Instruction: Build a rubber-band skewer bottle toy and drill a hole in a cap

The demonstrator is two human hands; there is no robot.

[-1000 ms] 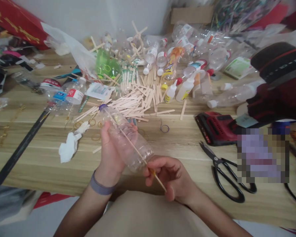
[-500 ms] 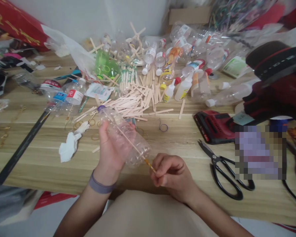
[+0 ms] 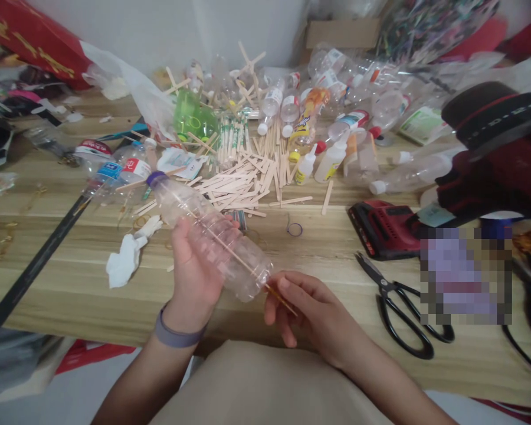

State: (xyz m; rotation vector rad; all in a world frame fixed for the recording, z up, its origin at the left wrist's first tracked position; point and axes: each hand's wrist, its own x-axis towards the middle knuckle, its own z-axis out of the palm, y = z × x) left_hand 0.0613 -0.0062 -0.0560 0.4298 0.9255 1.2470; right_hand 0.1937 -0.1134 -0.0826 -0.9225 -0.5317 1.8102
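Observation:
A clear plastic bottle (image 3: 212, 236) with a purple cap lies tilted across my left hand (image 3: 194, 271), whose fingers wrap round its middle. The cap points to the upper left, the base to the lower right. A thin wooden stick (image 3: 234, 251) runs lengthwise through the bottle and comes out at the base. Its amber-coloured end (image 3: 281, 298) is between the thumb and fingers of my right hand (image 3: 305, 307), close beside the bottle's base. The lower fingers of that hand hang loosely curled.
Flat wooden sticks (image 3: 234, 183) are heaped behind the bottle, with glue bottles (image 3: 331, 159) and plastic bottles beyond. Black scissors (image 3: 387, 286) and a red power tool (image 3: 383, 230) lie right. Crumpled tissue (image 3: 124, 260) and a black bar (image 3: 39, 260) are left.
The bottle has shifted up and left, its cap now further from my right hand. My right hand has changed its hold, thumb now on top, near the base.

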